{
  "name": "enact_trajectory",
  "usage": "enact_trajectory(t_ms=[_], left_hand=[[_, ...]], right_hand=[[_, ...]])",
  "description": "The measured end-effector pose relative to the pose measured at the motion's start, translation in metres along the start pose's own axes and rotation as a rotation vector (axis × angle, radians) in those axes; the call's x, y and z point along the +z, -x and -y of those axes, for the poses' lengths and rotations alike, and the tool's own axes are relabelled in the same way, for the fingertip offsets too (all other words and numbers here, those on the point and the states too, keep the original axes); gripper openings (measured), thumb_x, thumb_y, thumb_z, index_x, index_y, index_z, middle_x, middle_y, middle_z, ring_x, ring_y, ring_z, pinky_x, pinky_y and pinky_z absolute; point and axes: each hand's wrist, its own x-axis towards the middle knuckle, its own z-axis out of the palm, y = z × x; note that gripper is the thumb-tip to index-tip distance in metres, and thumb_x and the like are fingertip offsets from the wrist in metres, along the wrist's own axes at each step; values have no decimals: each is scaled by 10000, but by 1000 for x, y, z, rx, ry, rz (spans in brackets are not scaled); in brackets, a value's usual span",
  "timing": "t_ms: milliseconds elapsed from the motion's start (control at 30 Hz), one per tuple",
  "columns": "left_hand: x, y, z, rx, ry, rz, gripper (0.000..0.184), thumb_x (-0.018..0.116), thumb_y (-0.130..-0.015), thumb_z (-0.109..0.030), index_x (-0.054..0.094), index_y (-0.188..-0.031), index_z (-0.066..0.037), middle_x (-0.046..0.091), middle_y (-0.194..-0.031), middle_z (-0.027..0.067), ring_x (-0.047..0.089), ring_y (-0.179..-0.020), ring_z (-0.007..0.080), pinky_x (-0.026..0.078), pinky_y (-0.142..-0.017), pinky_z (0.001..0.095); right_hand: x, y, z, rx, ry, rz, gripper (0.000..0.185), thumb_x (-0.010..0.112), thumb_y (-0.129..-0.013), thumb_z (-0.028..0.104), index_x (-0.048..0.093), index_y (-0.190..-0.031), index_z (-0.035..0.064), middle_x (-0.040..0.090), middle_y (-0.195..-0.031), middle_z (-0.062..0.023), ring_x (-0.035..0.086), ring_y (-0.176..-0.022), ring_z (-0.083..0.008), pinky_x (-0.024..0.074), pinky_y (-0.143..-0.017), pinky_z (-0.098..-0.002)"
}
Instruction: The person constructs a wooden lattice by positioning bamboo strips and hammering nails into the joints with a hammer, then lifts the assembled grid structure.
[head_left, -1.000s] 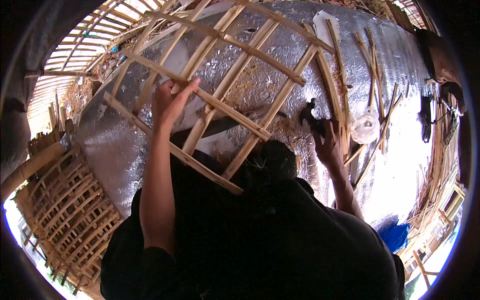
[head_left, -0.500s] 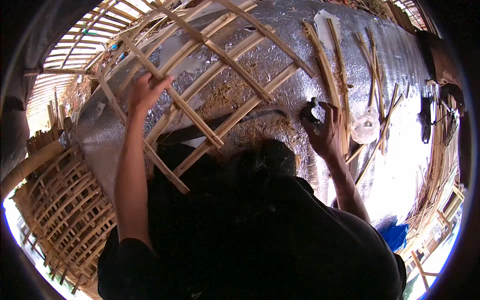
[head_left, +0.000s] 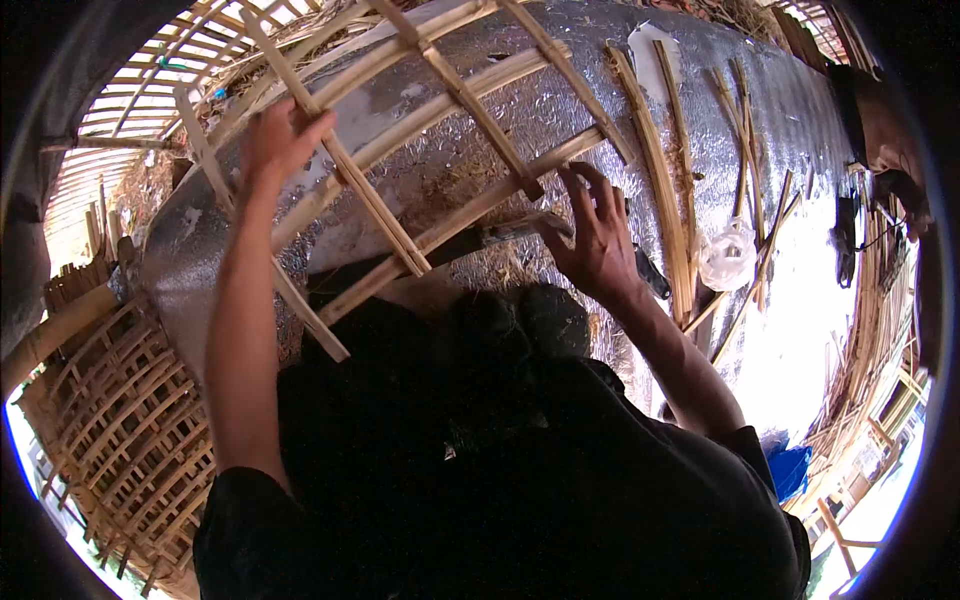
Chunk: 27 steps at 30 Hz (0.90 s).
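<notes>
My left hand [head_left: 280,140] is closed around a slat of a bamboo lattice [head_left: 465,95], near its left side. The lattice is made of crossed split strips and is held tilted above a shiny foil sheet. At the lattice's right edge, my right hand [head_left: 600,240] has its fingers apart and bent, close to a strip end. Whether the fingertips touch it I cannot tell. Beside the right wrist, a small dark object [head_left: 653,275] lies on the sheet, partly hidden by the hand. A long dark object [head_left: 470,243] shows beneath the lattice, its kind unclear.
The foil sheet [head_left: 560,90] covers the ground. To the right lie loose bamboo strips [head_left: 652,170] and a clear plastic bag [head_left: 728,257]. A woven bamboo panel [head_left: 130,430] stands at left. Part of another person [head_left: 885,130] shows at far right, near a blue item [head_left: 790,472].
My left hand has shifted the lattice slightly up and left. My right hand has left the small dark object and moved left to the lattice's edge.
</notes>
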Motion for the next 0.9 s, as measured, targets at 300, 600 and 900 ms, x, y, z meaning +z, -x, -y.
enact_trajectory(t_ms=[300, 600, 900], left_hand=[[-63, -43, -42, 227, -88, 84, 462, 764, -839, -586, 775, -1020, -161, 767, -887, 68, 739, -831, 244, 564, -801, 411], [45, 0, -8, 115, 83, 157, 566, 766, -850, -587, 712, -1113, -89, 776, -1018, 129, 723, -1029, 320, 547, -918, 481], [32, 71, -117, 56, 374, -356, 364, 777, -843, -325, 631, -1079, -89, 661, -1089, 145, 639, -1028, 368, 492, -896, 528]], right_hand=[[-1, -2, -9, -104, 169, 29, 366, 632, -969, 111, 617, -1332, 152, 586, -1386, -125, 730, -1027, -357, 660, -716, -457], [2, 18, -2, -6, -67, 118, 353, 761, -931, 196, 705, -1251, 57, 664, -1283, -165, 733, -996, -341, 627, -832, -422], [-2, -4, 0, 147, -93, 181, 348, 810, -893, 250, 752, -1124, -4, 703, -1189, -214, 732, -987, -358, 602, -845, -439]])
